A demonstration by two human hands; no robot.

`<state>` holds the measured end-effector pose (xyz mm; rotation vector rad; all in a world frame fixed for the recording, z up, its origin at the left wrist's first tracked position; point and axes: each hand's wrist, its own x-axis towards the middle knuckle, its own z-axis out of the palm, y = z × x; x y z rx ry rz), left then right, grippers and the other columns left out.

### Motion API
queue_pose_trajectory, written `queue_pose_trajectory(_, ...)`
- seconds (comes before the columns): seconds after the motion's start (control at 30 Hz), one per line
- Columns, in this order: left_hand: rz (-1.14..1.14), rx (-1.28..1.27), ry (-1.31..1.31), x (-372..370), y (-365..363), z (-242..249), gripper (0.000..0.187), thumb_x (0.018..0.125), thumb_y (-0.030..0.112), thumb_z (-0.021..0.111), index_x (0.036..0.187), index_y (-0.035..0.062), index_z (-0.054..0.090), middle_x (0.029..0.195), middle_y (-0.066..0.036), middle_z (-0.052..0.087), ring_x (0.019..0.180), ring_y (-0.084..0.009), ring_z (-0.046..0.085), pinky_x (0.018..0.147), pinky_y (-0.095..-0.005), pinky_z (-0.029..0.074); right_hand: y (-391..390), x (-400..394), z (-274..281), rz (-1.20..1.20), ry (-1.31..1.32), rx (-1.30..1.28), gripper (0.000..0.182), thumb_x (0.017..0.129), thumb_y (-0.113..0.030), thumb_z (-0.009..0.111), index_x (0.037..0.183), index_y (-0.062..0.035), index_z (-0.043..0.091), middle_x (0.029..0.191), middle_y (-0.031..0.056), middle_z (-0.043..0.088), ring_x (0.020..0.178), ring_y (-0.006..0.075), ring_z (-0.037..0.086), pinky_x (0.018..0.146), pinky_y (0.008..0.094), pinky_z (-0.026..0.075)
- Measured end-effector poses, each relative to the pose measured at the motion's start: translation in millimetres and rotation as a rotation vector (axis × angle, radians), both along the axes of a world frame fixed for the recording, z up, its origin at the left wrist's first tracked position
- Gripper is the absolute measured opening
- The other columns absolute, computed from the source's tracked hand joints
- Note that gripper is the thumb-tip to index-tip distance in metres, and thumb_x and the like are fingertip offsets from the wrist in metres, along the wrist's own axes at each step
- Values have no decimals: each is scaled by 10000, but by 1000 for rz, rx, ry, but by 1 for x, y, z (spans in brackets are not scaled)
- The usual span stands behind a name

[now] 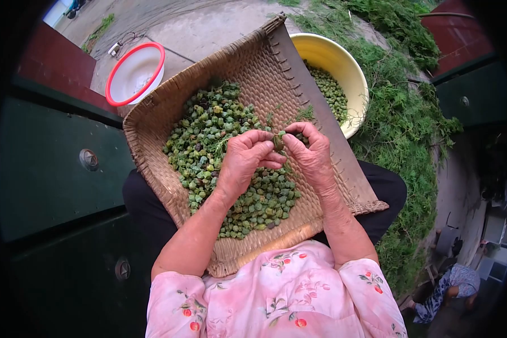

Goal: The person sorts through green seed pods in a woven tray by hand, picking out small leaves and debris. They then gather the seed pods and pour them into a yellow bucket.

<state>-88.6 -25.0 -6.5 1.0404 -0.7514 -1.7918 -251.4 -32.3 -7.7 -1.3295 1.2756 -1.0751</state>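
Observation:
A woven winnowing basket [248, 63] rests across my lap, tilted in view. It holds a broad pile of green, knobbly seed cones [205, 127] with bits of leafy sprig among them. Above the pile, my left hand [243, 160] and my right hand [311, 151] meet fingertip to fingertip. Both pinch a small green cone [279, 141], partly hidden by the fingers. Thumbs and forefingers are closed on it. A loose green sprig [305, 114] lies on the weave just beyond my right hand.
Behind the basket's right edge stands a yellow basin [359, 84] with more green cones. A white, red-rimmed basin [118, 79] sits at upper left. Cut evergreen branches [400, 135] cover the ground at right. Dark green doors [50, 163] flank me; another person [453, 287] bends at lower right.

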Motion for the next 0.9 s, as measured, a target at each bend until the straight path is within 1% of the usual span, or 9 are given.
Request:
queue_pose_trajectory(0.23,6,4,-63,-9,3,1,157,890,95,577,969,-40,572,828,-93,636,687,-191,678,603,-284,584,2,0,-3,-12,69,-17,139,837,-94,625,957,-23,623,793,20,624,685,101,567,615,269,469)
queue_pose_trajectory(0.33,-57,15,-116,-7,3,2,154,904,116,568,945,-32,574,823,-88,635,673,-184,675,597,-278,581,2,-2,-2,74,10,30,134,851,-83,608,972,-29,623,804,25,620,676,91,562,589,250,458)
queue_pose_trajectory(0.43,-117,32,-146,-9,4,5,185,916,126,559,1001,-38,568,853,-102,642,680,-184,675,605,-275,580,0,-6,5,-87,13,58,134,867,-70,585,983,-12,619,838,41,610,680,76,560,566,229,448)
queue_pose_trajectory(0.57,-47,9,-49,-22,9,4,317,928,123,540,1184,-60,507,985,-131,638,774,-196,677,680,-283,578,-13,-34,-12,-297,-654,210,209,875,-46,575,1081,-29,541,876,55,577,676,108,562,505,231,436)
queue_pose_trajectory(0.6,-129,-39,-27,-22,7,-1,439,926,126,540,1297,-74,415,1231,-180,540,940,-226,649,757,-289,566,-14,-39,-14,-350,-743,274,230,874,-39,572,1097,-55,518,873,57,578,700,138,567,509,240,439)
queue_pose_trajectory(0.7,-171,-207,-86,-29,10,-8,486,921,119,542,1328,-82,367,1411,-187,370,1053,-243,600,801,-296,555,-18,-52,-28,-439,-909,373,215,882,-58,567,1092,-53,523,892,72,584,745,163,576,545,263,456)
queue_pose_trajectory(0.73,-167,-199,-79,-29,11,-7,437,910,132,564,1276,-78,452,1474,-192,263,1093,-246,575,791,-299,553,-19,-56,-33,-418,-937,347,225,899,-134,582,1097,-46,522,915,85,583,785,184,585,575,283,468)
queue_pose_trajectory(0.87,-192,-187,-224,-14,4,0,276,885,151,600,1048,-68,636,1422,-196,356,951,-188,634,746,-285,553,-24,-64,-42,-524,-1006,399,313,914,-290,589,1088,-39,521,917,93,571,833,228,593,622,322,485)
queue_pose_trajectory(0.9,-124,-183,-223,-12,3,-4,282,883,145,598,1066,-68,620,1297,-185,495,885,-164,647,729,-278,553,-27,-67,-42,-529,-1021,389,324,921,-305,572,1089,-32,521,933,105,567,852,242,586,646,327,492)
